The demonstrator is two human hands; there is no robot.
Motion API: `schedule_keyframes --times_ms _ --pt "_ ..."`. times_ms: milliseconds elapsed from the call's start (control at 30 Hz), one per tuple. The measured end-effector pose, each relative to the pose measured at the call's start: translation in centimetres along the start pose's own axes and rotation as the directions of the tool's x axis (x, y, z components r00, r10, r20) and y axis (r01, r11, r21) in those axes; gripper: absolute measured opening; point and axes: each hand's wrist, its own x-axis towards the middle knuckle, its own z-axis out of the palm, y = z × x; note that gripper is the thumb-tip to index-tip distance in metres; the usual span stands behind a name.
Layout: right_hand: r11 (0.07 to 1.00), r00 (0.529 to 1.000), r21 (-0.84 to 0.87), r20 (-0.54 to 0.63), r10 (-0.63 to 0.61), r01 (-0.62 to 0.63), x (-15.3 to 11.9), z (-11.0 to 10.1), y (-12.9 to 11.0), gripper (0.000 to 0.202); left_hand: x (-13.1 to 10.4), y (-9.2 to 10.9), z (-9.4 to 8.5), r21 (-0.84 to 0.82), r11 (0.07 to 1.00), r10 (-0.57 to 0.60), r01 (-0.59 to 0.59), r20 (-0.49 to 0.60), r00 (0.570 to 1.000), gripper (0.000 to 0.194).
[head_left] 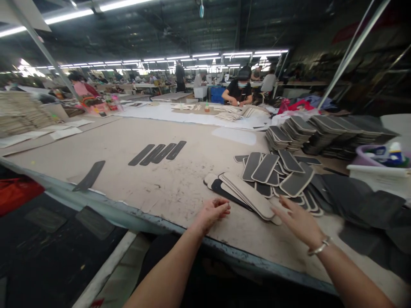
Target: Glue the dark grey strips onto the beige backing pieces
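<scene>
My left hand (pixel 212 215) is just above the tabletop near the front edge, its fingers loosely bent and apart, with nothing visible in them. My right hand (pixel 300 220) has its fingers stretched out at the near end of a fanned stack of beige strips (pixel 248 196) with rounded ends; whether the fingertips touch it I cannot tell. A black strip (pixel 229 194) lies along the left side of that stack. Beyond my right hand is a loose pile of dark grey pieces with pale borders (pixel 265 168), overlapping at many angles.
Several dark strips (pixel 157 153) lie in a row at left centre, another strip (pixel 90 176) near the front edge. Tall stacks of grey pieces (pixel 300 126) and a purple basket (pixel 369 156) stand at right. Across the table a person (pixel 239 92) works by pale pieces.
</scene>
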Motion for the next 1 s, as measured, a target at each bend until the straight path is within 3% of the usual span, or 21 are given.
schedule_keyframes --times_ms 100,233,433,567,667,767,833,933,1000 --pt "0.989 0.994 -0.097 0.014 -0.11 0.111 -0.9 2.7 -1.5 0.068 0.4 -0.5 0.5 0.053 0.999 -0.007 0.006 0.009 1.0 0.033" --pt "0.983 0.998 -0.175 -0.029 -0.054 0.048 -0.2 4.0 -2.1 0.079 1.1 -1.6 0.6 0.084 0.996 0.008 -0.009 0.002 1.0 0.03" --pt "0.976 0.984 -0.189 -0.115 -0.135 0.112 0.1 3.1 -2.4 0.068 1.7 -2.0 0.6 0.092 0.995 0.037 -0.037 -0.005 0.999 0.027" --pt "0.956 0.937 -0.087 -0.189 -0.293 0.281 -1.8 1.7 -2.8 0.055 1.8 -1.8 1.1 0.093 0.991 0.098 -0.094 -0.035 0.995 0.023" --pt "0.914 0.912 0.042 -0.095 -0.399 0.404 -4.2 0.8 -1.9 0.037 2.0 -1.7 1.0 0.185 0.965 0.207 -0.187 -0.096 0.974 0.02" --pt "0.929 0.93 0.034 -0.019 -0.368 0.368 -6.5 0.7 -0.8 0.034 1.8 -1.7 0.4 0.32 0.915 0.301 -0.246 -0.134 0.944 0.022" --pt "0.944 0.944 -0.019 -0.014 -0.329 0.329 -7.8 0.8 -1.1 0.038 1.3 -1.7 -0.1 0.522 0.783 0.404 -0.339 -0.013 0.915 0.023" --pt "0.92 0.92 -0.039 0.055 -0.387 0.389 -9.5 1.6 -3.2 0.047 0.0 -1.4 -0.3 0.792 0.316 0.476 -0.522 0.343 0.81 0.023" --pt "0.888 0.884 -0.014 0.101 -0.456 0.459 -10.7 2.4 -4.7 0.052 -1.2 -1.0 0.1 0.838 0.124 0.441 -0.532 0.434 0.786 0.023"
